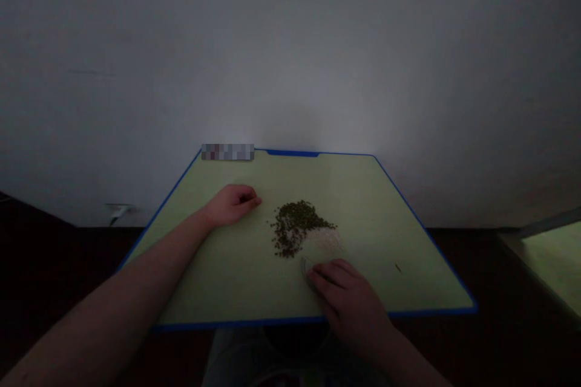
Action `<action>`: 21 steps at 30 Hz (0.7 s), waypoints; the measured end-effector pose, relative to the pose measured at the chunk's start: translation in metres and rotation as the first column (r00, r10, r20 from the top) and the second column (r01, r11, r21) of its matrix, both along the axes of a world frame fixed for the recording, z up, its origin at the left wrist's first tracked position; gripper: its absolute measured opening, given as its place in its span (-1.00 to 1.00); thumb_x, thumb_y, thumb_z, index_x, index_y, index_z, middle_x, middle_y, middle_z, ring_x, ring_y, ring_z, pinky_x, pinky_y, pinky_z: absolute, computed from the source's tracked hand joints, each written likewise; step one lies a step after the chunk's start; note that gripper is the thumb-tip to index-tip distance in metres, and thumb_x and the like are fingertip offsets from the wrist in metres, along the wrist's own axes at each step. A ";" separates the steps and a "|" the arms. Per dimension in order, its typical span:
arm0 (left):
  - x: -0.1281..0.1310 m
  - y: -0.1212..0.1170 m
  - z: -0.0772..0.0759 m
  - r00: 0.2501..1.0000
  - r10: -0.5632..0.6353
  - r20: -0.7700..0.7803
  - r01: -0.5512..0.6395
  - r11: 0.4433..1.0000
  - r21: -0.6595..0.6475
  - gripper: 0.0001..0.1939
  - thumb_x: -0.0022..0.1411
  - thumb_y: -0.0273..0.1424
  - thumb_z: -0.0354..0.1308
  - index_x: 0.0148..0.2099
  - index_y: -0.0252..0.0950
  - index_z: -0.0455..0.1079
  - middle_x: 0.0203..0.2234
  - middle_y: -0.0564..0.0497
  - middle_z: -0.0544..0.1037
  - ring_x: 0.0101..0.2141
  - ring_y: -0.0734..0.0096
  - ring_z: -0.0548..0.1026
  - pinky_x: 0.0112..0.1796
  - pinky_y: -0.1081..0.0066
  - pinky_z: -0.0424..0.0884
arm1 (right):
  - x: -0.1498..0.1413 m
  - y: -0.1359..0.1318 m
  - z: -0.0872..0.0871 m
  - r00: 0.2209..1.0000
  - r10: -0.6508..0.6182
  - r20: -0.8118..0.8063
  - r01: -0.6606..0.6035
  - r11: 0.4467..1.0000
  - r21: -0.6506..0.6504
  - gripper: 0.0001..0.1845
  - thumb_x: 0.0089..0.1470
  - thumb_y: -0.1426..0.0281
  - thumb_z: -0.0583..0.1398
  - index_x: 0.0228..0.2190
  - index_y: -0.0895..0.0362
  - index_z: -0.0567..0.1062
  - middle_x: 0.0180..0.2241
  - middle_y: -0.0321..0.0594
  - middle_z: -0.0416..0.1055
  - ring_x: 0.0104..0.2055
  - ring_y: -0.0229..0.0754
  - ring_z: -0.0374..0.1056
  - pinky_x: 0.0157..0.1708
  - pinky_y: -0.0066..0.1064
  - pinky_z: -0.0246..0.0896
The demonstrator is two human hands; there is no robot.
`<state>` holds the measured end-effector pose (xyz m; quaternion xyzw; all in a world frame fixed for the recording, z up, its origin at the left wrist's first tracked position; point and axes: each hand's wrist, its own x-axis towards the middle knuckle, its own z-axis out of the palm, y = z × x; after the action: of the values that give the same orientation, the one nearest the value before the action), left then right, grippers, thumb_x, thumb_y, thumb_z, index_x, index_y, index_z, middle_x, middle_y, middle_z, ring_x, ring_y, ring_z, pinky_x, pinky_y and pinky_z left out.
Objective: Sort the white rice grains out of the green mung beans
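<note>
A pile of small dark green and brown beans or seeds [297,221] lies on a pale yellow-green board [218,290]. Against its right side is a patch of pale grains [327,239], which look like rice. My left hand [232,202] rests on the board to the left of the pile, its fingers curled in and nothing visible in them. Near the board's front edge, my right hand [347,293] pinches a thin, pale piece with a curved edge [305,265], just below the heap. The fingers cover most of that piece, so its kind cannot be told.
Blue edging [426,233] runs around the board. A blurred-out strip [227,152] lies at its far left corner. One small dark sliver [398,267] is on the right part. Behind stands a plain wall [290,54]; a dark container [297,338] shows below the front edge.
</note>
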<state>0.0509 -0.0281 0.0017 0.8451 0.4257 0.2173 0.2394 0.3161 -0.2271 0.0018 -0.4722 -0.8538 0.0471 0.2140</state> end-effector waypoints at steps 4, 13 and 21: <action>0.002 -0.001 0.000 1.000 0.010 0.000 -0.010 1.000 -0.013 -0.65 0.16 -0.16 0.02 -0.47 -0.34 0.36 -0.65 0.10 0.29 -0.57 0.53 0.24 -0.51 0.49 0.13 | 0.002 0.004 0.003 0.998 0.061 0.023 -0.060 0.998 -0.031 -0.65 0.01 0.56 0.13 -0.12 0.22 0.49 -0.20 -0.06 0.48 -0.20 -0.06 0.31 -0.15 -0.23 0.34; 0.003 0.000 0.000 0.997 0.076 0.022 -0.076 0.997 -0.027 -0.66 0.13 -0.17 0.04 -0.48 -0.34 0.34 -0.67 0.13 0.22 -0.59 0.55 0.18 -0.52 0.49 0.11 | 0.013 0.014 0.002 0.997 0.077 0.021 -0.078 0.996 0.034 -0.65 0.00 0.56 0.12 -0.13 0.26 0.50 -0.20 -0.03 0.47 -0.18 -0.05 0.31 -0.09 -0.19 0.32; 0.003 0.000 -0.004 0.997 0.063 0.040 -0.063 0.998 -0.003 -0.65 0.13 -0.14 0.04 -0.48 -0.33 0.33 -0.66 0.11 0.24 -0.58 0.54 0.19 -0.52 0.48 0.12 | 0.014 0.012 -0.005 0.998 0.070 -0.004 -0.070 0.993 0.099 -0.66 0.05 0.54 0.09 -0.12 0.25 0.50 -0.21 -0.06 0.49 -0.18 -0.08 0.32 -0.07 -0.22 0.28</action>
<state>0.0540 -0.0286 -0.0024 0.8266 0.4475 0.2411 0.2417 0.3305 -0.2150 -0.0035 -0.4306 -0.8703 0.0138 0.2386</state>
